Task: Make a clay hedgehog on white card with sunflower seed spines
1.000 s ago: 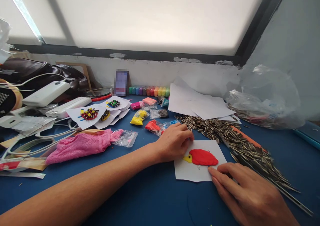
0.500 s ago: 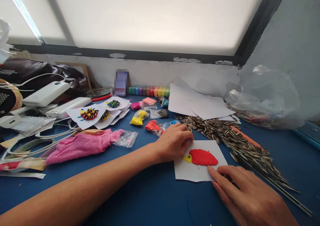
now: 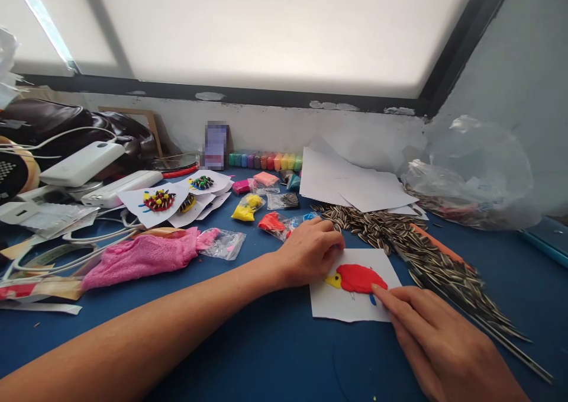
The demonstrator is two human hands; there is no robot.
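A small sheet of white paper (image 3: 328,305) lies in front of me. On it is a flat red clay body (image 3: 357,277) with a yellow clay head (image 3: 334,280) and a dark eye. Below the body sits a short blue clay piece (image 3: 373,299), beside some pencil marks. My left hand (image 3: 310,251) rests over the paper's upper left corner, its fingers curled and their tips hidden. With its index finger stretched out, my right hand (image 3: 448,331) touches the lower right end of the red clay. Nothing shows between its fingers.
Sunflower seeds (image 3: 444,277) lie in a heap to the right, beside long tweezers (image 3: 510,346). Behind are clay bags (image 3: 246,206), blank sheets (image 3: 355,183) and a propped phone (image 3: 216,145). Finished clay pictures (image 3: 153,205), a pink cloth (image 3: 142,259) and cables are leftward.
My right index finger has shifted up and right, from the paper below the red body onto its edge. The blue clay piece now shows beneath the body. My left hand has stayed put.
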